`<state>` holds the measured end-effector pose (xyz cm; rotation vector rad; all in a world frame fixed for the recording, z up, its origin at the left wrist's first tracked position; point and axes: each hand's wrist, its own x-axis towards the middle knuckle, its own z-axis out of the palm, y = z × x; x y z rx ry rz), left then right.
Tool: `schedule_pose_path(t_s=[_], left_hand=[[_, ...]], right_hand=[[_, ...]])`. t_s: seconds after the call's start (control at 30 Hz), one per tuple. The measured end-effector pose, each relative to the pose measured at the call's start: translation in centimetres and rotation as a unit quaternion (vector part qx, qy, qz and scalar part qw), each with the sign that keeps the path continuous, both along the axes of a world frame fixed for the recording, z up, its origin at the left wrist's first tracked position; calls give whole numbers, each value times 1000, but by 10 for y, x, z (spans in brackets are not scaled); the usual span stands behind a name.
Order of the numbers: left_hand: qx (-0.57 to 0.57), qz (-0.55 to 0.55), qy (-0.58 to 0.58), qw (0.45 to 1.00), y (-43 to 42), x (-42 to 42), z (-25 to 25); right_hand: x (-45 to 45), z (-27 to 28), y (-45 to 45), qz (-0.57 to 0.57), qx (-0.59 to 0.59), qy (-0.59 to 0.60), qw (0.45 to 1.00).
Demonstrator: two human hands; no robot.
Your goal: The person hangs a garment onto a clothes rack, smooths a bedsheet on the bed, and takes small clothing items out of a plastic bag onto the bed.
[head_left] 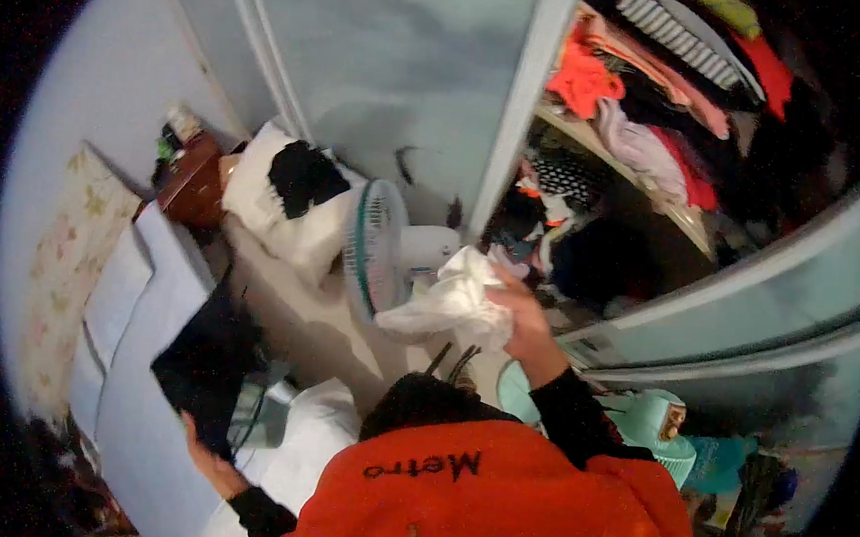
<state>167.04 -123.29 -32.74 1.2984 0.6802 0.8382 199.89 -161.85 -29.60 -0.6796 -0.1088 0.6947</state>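
Observation:
My right hand (525, 331) is closed around a crumpled white cloth (457, 303), which bunches up in front of a fan and hangs out to the left. On the other side, my left hand (210, 462) grips the lower end of a black cloth (209, 370). That cloth spreads upward over the edge of a pale flat surface (151, 382); some of the left fingers are hidden. Both sleeves are black, under a red vest (498, 489) with lettering.
A fan (372, 248) stands on the floor ahead. Behind it sits a white sack (284, 235) with a black cloth (307, 179) on top. At right, an open wardrobe has clothes piled on its shelf (632, 171). A mint-green appliance (644, 418) stands low right.

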Motion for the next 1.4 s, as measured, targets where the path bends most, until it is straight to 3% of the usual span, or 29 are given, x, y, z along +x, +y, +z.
schedule_pose_path(t_s=[0.03, 0.07, 0.13, 0.17, 0.23, 0.33, 0.43, 0.53, 0.6, 0.63, 0.67, 0.77, 0.83, 0.9, 0.97, 1.0, 1.07, 1.13, 1.17, 1.23, 1.27, 1.3, 1.33, 1.4], left_hand=[[207, 5, 52, 977, -9, -22, -14], [173, 35, 152, 973, 25, -58, -57], [-97, 101, 42, 989, 76, -123, -142], [-168, 128, 84, 974, 90, -145, -176], [-223, 102, 232, 941, 69, -135, -198], [-237, -60, 393, 887, 31, -110, -222], [-201, -241, 419, 852, 7, -83, -219], [-135, -405, 318, 847, -9, -25, -194], [-79, -489, 222, 840, -34, 46, -163], [-96, -500, 267, 818, -57, 93, -127], [-61, -541, 233, 806, -78, 132, -101], [-142, -616, 33, 774, -140, 214, -38], [-189, -618, 49, 762, -174, 245, -31], [-238, -620, 67, 745, -194, 263, -42], [-367, -519, 107, 765, -212, 274, -60], [-370, -518, 114, 763, -219, 276, -68], [-304, -435, 240, 813, -231, 272, -74], [-292, -439, 257, 810, -231, 265, -118], [-279, -445, 267, 808, -232, 264, -135], [-256, -430, 312, 808, -239, 268, -136], [-203, -447, 277, 826, -243, 267, -137], [-178, -451, 263, 834, -247, 270, -133], [-152, -455, 250, 841, -251, 273, -130], [-326, -360, 313, 816, -259, 288, -119]], right_hand=[[2, -18, 0, -20, 2, 17, 1000], [2, -26, -3, -26, -6, 18, 999], [-1, -40, -6, -57, -38, 38, 997], [-3, -47, -8, -83, -62, 58, 993], [-4, -47, -17, -91, -35, 78, 992], [-13, -49, -24, -132, -83, 135, 978], [-29, -33, -19, -148, -167, 132, 966], [-39, -42, -10, -97, -212, 97, 967], [-43, -46, 1, -5, -250, 32, 968], [-44, -47, 7, -8, -253, 36, 967], [-46, -46, 16, 32, -249, -1, 968], [-47, -39, 34, 89, -227, -10, 970], [-42, -48, 41, 60, -412, -261, 871], [-30, -67, 33, 48, -430, -307, 848], [-15, -91, 17, 36, -521, -369, 769], [-3, -103, 4, 37, -520, -362, 773], [21, -128, -32, 131, -458, -313, 822], [49, -191, -83, 176, -523, -325, 768], [54, -221, -113, 65, -621, -406, 667], [77, -309, -207, 109, -723, -543, 412], [83, -335, -246, 126, -796, -575, 141], [87, -380, -306, 345, -704, -573, -239], [96, -378, -343, 349, -699, -579, -233], [114, -368, -382, 307, -880, -341, 125]])
